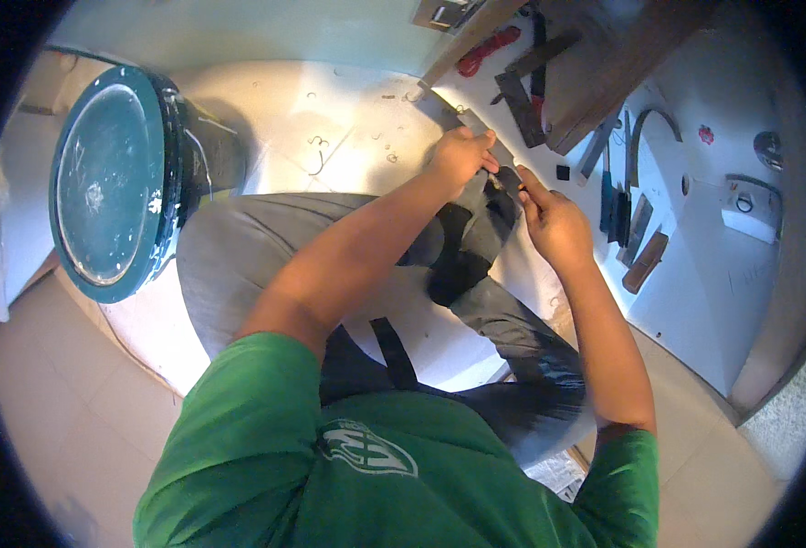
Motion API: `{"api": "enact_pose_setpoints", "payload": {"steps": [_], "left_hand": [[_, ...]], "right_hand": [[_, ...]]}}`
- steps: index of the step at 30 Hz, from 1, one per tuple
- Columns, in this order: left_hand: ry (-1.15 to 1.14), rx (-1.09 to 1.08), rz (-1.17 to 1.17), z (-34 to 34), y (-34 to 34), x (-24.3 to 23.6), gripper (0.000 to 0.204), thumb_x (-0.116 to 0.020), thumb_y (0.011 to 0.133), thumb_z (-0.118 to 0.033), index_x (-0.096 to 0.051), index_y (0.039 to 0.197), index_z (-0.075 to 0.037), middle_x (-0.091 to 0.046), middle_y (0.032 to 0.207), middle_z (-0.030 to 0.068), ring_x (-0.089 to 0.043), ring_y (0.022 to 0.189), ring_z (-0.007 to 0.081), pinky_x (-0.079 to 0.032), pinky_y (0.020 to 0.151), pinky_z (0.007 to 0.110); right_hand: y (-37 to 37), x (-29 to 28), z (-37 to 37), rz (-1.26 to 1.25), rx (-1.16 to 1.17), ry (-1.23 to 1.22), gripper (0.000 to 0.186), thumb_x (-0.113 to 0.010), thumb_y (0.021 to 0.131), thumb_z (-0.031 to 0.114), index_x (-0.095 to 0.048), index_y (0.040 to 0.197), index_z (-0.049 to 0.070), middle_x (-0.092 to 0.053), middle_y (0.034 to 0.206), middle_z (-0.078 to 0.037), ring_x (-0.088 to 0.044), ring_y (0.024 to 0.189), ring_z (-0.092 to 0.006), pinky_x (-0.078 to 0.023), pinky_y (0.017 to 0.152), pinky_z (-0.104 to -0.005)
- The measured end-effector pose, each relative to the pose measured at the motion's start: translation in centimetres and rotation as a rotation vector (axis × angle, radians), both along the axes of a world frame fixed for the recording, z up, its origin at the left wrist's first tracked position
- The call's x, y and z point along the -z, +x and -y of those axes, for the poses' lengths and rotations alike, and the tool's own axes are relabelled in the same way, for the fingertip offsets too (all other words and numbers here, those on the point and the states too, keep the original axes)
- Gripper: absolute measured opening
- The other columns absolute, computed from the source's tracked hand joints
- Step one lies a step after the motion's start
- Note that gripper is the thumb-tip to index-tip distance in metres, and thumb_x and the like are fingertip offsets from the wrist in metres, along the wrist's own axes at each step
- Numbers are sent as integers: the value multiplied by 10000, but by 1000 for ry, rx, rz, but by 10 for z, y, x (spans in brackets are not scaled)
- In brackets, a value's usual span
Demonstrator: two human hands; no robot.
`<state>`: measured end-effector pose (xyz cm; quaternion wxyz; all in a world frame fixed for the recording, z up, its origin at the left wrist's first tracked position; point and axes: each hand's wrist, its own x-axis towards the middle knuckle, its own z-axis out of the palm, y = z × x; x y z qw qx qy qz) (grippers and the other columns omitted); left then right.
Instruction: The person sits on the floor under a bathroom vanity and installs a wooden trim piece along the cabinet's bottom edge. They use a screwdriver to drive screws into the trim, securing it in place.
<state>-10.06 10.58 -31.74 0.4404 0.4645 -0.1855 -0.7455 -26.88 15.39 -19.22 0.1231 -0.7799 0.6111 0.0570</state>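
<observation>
My left hand [464,157] is closed around a flat, dark grey metal strip [478,122], just beyond my bent leg. The strip slants from upper left down toward my right hand [556,224]. My right hand has its index finger and thumb at the near end, against a small dark piece [510,177]; its other fingers are curled. Whether that dark piece belongs to the strip is unclear. Beneath my hands are my grey trouser legs [503,320] and a dark foot area, partly hidden by my left forearm.
A bucket with a teal lid [102,183] stands at left. Thin curled bits [319,153] lie on the pale floor. At right, a white surface holds red cord [488,50], a dark square-shaped tool [517,110], a brown block [645,263] and several long tools. A wooden beam [622,73] crosses above.
</observation>
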Motion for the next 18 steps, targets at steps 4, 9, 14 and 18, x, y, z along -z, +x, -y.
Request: {"api": "enact_pose_setpoints", "payload": {"steps": [4,9,14,18], "left_hand": [[-40,-17,-28,-12,-9,5,275,-644,1013,-242,-567,944,13,-706,804,152,-690,645,214,-558,634,317],[-173,63,-115,-32,-29,1,307,-621,1021,-265,-637,1001,41,-711,839,143,-691,659,202,-568,625,307],[-124,4,-103,-24,-24,13,387,-604,1026,-369,-639,1016,17,-710,806,124,-682,671,199,-540,661,308],[-166,-75,433,4,2,37,399,-609,1021,-392,-653,969,1,-706,771,89,-643,681,172,-515,663,304]], "right_hand": [[-8,-4,-11,27,26,57,447,-610,999,324,-573,1443,288,-706,863,-191,-702,799,-395,-555,724,-510],[-37,-6,-40,172,138,157,451,-667,980,262,-572,1418,205,-721,967,-206,-700,809,-407,-562,746,-483],[-71,15,-71,367,317,121,374,-699,964,158,-579,1307,72,-698,972,-205,-685,800,-348,-550,746,-429],[-74,8,-86,623,551,241,316,-669,1001,167,-568,1266,28,-629,878,-76,-611,733,-165,-517,690,-321]]}}
